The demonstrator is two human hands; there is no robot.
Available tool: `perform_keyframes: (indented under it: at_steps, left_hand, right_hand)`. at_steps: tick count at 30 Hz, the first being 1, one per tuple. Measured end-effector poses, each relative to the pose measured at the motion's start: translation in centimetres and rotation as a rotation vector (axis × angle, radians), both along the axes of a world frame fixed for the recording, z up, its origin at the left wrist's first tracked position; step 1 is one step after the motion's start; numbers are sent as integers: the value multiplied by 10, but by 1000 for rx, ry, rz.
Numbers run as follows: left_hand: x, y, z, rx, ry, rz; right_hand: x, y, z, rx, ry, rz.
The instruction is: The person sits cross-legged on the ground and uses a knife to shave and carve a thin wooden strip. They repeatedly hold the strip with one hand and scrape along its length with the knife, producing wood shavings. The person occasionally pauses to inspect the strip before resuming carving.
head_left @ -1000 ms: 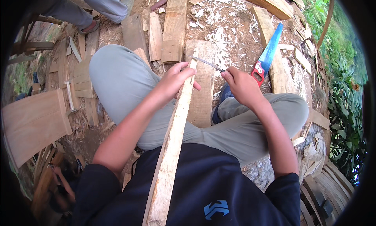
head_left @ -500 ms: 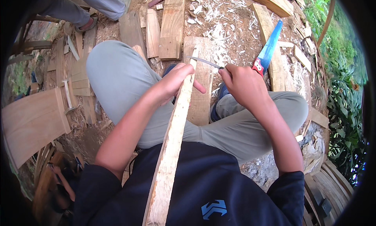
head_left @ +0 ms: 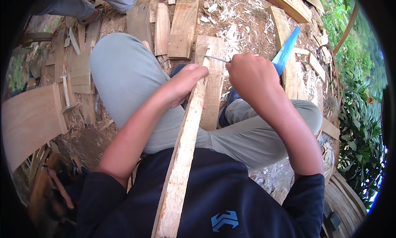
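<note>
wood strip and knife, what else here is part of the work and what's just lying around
In use:
- long wood strip, gripped by the left hand
- thin knife blade, held in the right hand at the strip's far end

Lying about:
- blue handsaw on the ground
- loose boards
- wood shavings
- curved planks at left

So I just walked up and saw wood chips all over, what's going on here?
A person sits on the ground with a long wooden slat propped against their chest and running out over their legs. The left hand grips the slat near its far end, while the right hand holds a thin-bladed knife to that end. Wood shavings, planks and a blue-bladed handsaw lie on the ground around them.
</note>
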State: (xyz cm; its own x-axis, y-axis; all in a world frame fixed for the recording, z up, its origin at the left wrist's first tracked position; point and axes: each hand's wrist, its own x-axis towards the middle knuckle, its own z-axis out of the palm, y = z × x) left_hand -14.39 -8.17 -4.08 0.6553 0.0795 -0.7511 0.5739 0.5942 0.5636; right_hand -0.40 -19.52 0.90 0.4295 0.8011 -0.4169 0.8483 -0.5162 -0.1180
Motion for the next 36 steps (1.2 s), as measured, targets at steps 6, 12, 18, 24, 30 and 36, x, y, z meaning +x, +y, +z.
perform_keyframes:
  at_steps: [6,12,18,24,30,36]
  left_hand:
    - [-3,2,-2,-19,-8,23]
    - [-2,-1,-9,50,16,-1]
    - [-2,-2,-30,61,-3,-58]
    - [-2,-2,-20,61,30,-9]
    - [1,-4,-17,64,3,-2]
    - [1,-5,-9,0,3,25]
  right_hand:
    - [-11,13,0,-31,-14,68]
    - [-3,14,-72,-7,-44,64]
    - [18,-11,-75,75,89,-161]
    - [-1,-29,-9,59,111,-149]
    - [10,-9,-10,31,84,-102]
    - [7,10,-38,-33,30,-32]
